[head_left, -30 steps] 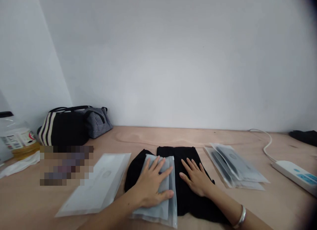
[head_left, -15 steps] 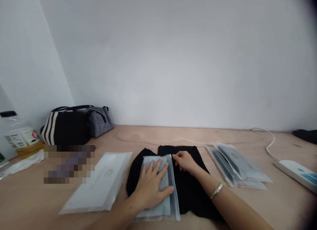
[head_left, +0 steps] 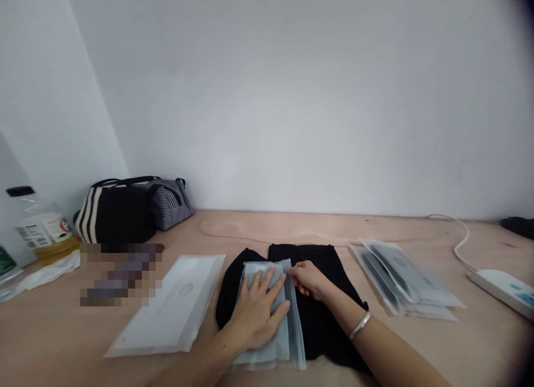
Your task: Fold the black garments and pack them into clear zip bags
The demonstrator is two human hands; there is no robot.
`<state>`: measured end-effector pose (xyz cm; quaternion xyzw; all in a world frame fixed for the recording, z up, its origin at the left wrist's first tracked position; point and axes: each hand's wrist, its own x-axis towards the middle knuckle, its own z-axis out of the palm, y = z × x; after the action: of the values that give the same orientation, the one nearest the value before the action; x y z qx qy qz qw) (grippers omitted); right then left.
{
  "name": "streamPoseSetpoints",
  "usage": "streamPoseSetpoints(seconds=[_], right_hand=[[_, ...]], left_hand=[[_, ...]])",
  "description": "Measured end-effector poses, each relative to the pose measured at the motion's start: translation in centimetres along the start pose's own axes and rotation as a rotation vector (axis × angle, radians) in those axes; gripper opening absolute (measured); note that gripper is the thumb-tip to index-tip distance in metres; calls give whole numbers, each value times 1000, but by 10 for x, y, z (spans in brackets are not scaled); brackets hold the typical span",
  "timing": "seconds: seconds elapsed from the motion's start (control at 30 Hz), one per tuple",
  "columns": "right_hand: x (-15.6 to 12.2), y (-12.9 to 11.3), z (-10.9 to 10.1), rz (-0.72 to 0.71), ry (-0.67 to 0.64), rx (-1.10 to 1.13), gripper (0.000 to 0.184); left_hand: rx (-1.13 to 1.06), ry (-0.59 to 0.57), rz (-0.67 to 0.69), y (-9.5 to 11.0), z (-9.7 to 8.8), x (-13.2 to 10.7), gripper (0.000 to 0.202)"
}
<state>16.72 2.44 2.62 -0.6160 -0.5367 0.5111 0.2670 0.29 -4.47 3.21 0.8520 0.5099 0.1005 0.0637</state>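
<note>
A folded black garment [head_left: 321,309] lies on the wooden table [head_left: 267,226] in front of me. A frosted zip bag [head_left: 287,342] rests on its left half. My left hand [head_left: 256,312] lies flat on the bag with fingers spread. My right hand [head_left: 307,278], with a silver bracelet on the wrist, has its fingers curled in a pinch at the bag's upper right edge, by the zip strip.
A flat white bag [head_left: 171,309] lies left of the garment. Several packed frosted bags [head_left: 400,278] are stacked at the right. A striped handbag [head_left: 129,209] and an oil bottle [head_left: 39,228] stand at the left. A power strip [head_left: 503,287] with its cable sits far right.
My right hand left the black garment, where it lay flat, and moved up and left to pinch the bag's upper right edge. My left hand stayed flat on the bag.
</note>
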Motion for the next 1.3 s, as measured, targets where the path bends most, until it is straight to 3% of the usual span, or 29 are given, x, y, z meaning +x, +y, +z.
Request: streamPoseSetpoints(seconds=[0.47,0.67,0.8,1.03,1.13,1.3], right_hand=[[-74,17,5,80,-271,48,23],[-104,30,15,138,-328,59,25],[-113,33,9,147,-356,18,24],[-82,21,-17,-45,-188,-30,8],[-59,20,-9,-101,-134,-35,11],[-35,17,6,-213,153,-78,23]], left_hand=[[12,11,-6,0,3,1,54],[16,17,4,0,3,1,54],[15,16,4,-1,3,1,54],[-36,67,-2,-5,3,-1,52],[-73,95,-22,-6,3,-2,50],[-110,126,-24,-8,5,-2,48]])
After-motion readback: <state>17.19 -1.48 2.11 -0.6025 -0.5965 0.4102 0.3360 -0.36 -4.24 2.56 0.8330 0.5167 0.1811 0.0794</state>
